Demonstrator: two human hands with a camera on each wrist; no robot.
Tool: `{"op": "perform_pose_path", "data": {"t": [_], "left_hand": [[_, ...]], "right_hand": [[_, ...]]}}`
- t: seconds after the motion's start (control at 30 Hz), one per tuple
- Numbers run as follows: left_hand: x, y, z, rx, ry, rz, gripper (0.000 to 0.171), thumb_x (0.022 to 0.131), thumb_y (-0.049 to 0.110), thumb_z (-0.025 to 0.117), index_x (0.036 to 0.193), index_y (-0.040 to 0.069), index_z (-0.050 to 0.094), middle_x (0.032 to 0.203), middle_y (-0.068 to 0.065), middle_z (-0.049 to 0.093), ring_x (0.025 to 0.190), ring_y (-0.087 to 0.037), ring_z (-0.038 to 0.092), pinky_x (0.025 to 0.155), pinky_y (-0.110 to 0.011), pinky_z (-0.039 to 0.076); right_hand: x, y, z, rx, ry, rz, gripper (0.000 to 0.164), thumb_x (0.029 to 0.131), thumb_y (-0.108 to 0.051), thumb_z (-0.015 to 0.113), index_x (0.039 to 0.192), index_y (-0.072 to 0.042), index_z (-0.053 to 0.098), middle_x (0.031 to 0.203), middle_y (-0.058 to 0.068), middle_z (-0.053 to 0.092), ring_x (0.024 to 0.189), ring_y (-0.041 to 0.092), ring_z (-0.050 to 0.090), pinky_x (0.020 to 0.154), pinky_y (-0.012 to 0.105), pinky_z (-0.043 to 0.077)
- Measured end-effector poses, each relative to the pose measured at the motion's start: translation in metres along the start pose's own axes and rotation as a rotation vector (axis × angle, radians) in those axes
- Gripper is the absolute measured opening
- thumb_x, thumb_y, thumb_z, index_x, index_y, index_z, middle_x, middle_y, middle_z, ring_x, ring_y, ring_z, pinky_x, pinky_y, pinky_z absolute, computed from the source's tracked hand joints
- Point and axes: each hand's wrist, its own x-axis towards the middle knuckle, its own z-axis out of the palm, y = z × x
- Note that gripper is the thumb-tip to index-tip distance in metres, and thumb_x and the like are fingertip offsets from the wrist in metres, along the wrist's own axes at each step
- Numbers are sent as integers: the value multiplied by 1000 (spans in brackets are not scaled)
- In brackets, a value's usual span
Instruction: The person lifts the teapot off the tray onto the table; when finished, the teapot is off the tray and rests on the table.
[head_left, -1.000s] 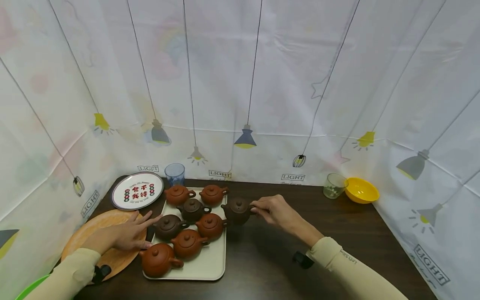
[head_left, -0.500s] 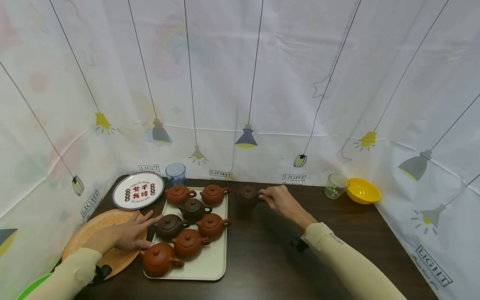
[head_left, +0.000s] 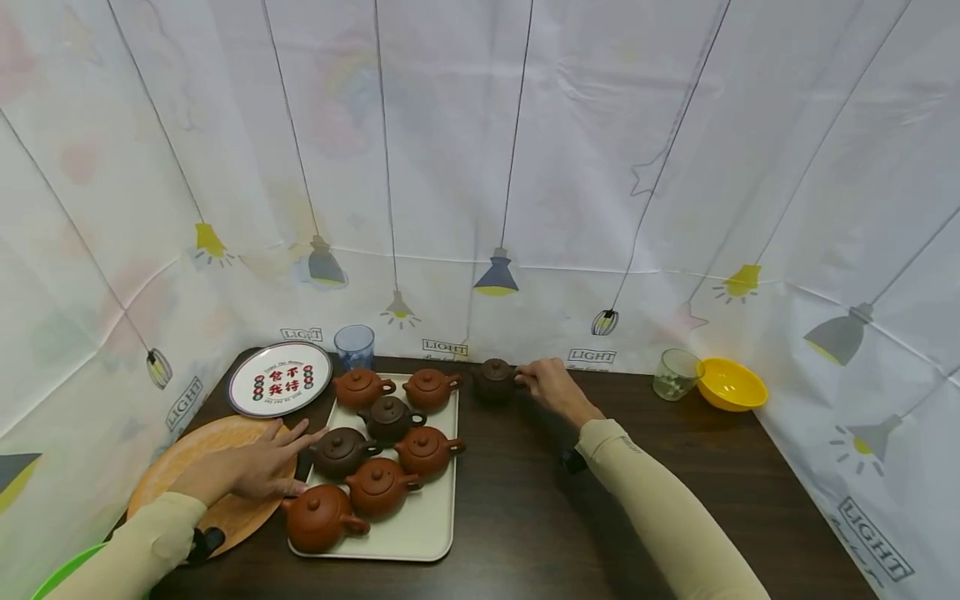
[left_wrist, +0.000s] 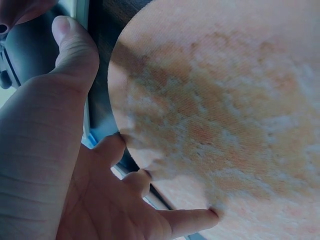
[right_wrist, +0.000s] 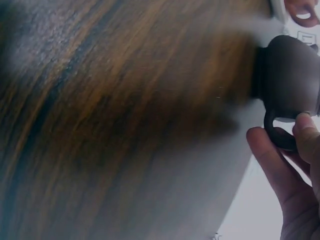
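My right hand [head_left: 553,388] pinches the handle of a dark brown teapot [head_left: 495,382] at the back of the table, just right of the tray. In the right wrist view, that dark teapot [right_wrist: 291,75] stands with its handle between thumb and fingers. My left hand [head_left: 243,468] lies with fingers spread over the round orange-brown mat [head_left: 176,467], its fingertips at the left edge of the cream tray [head_left: 427,533]. Its thumb reaches close to the spout of a reddish teapot [head_left: 318,518]. Several reddish and dark teapots sit on the tray, including a dark one [head_left: 341,452].
A white plate [head_left: 279,379] with red lettering lies at the back left beside a blue glass [head_left: 354,346]. A green-tinted glass [head_left: 675,374] and a yellow bowl [head_left: 732,384] stand at the back right. A patterned white curtain [head_left: 570,208] hangs behind the table.
My right hand has moved the dark teapot away from the tray's right edge, back and slightly right, to the rear of the table. The left hand has stayed in place.
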Motion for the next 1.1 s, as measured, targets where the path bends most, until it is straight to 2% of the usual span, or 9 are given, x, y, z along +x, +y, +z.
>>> {"op": "perform_pose_path", "data": {"t": [0.13,0.2,0.37,0.47,0.57,0.67,0.83,1.0,1.1], "left_hand": [[1,-3,2,12,1,1,93,93,76,62,170,46,20,176,-32,17,154,-74,2,109,-91,25],[2,-3,1,7,3,-16,93,92,77,63,170,49,19,177,-29,16,156,-71,1,111,-90,25],[3,-3,3,0,3,31,90,95,74,62,170,47,20,175,-34,18,151,-77,3,105,-93,26],[3,-4,5,1,-7,33,90,96,75,60,171,46,19,175,-34,16,151,-78,2,104,-93,27],[3,-5,6,13,1,4,92,93,78,60,170,50,18,176,-31,16,154,-74,2,106,-92,28],[2,-7,6,25,14,-13,92,92,79,61,169,52,18,176,-30,18,155,-72,3,105,-92,29],[0,-9,3,25,6,-29,92,91,81,60,168,55,16,177,-30,17,156,-72,2,105,-93,27],[0,-5,2,13,1,-12,92,91,82,58,168,55,16,177,-30,17,155,-72,2,106,-93,25],[1,-5,3,20,7,-10,92,91,81,59,168,54,17,176,-31,17,155,-73,2,105,-93,25]], "right_hand": [[3,2,4,-7,-9,17,24,105,-8,67,122,5,79,105,23,81,61,10,61,56,24,45],[3,3,3,-2,-3,11,23,105,-8,67,121,5,79,105,23,81,59,9,57,55,24,44],[2,5,2,0,2,-8,21,104,-6,68,118,4,80,101,21,81,58,7,54,55,23,43],[1,5,3,-6,-14,-6,19,105,-6,68,114,2,81,90,18,80,58,8,52,55,23,43],[3,3,5,-22,-21,-10,16,105,-6,67,108,1,81,81,14,76,59,10,51,57,25,44],[5,3,7,-27,-19,-31,16,105,-6,66,108,2,80,82,14,75,62,12,56,60,29,49],[6,2,9,-10,-14,-67,18,105,-6,67,114,3,79,96,17,79,76,19,70,71,38,59],[4,4,9,-13,13,-70,16,103,-5,69,113,3,79,100,18,80,85,26,75,77,43,62],[3,6,7,-21,11,-92,20,103,-6,71,118,5,78,105,20,80,90,30,77,80,45,63]]}}
